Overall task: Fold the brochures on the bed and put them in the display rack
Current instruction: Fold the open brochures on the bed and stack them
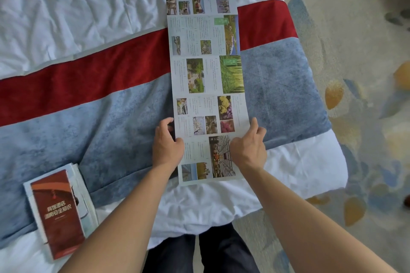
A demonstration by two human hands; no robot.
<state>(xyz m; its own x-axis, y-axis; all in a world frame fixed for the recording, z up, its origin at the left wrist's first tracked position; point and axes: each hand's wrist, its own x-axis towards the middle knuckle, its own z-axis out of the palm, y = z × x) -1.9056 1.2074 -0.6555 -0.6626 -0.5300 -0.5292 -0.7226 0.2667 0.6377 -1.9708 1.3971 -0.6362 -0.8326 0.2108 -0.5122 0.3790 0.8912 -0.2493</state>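
Note:
A long unfolded brochure [206,68] with several photo panels lies stretched out on the bed, running from the near edge to the top of the view. My left hand [167,145] pinches its left edge at the crease above the nearest panel. My right hand [249,147] pinches the right edge at the same crease. A stack of folded brochures [60,210] with a red cover on top lies at the near left of the bed. No display rack is in view.
The bed has a white sheet [66,2] and a runner with a red band [77,82] and a blue band [88,135]. Patterned carpet [355,73] lies to the right. My legs in dark trousers [199,250] stand against the bed's near edge.

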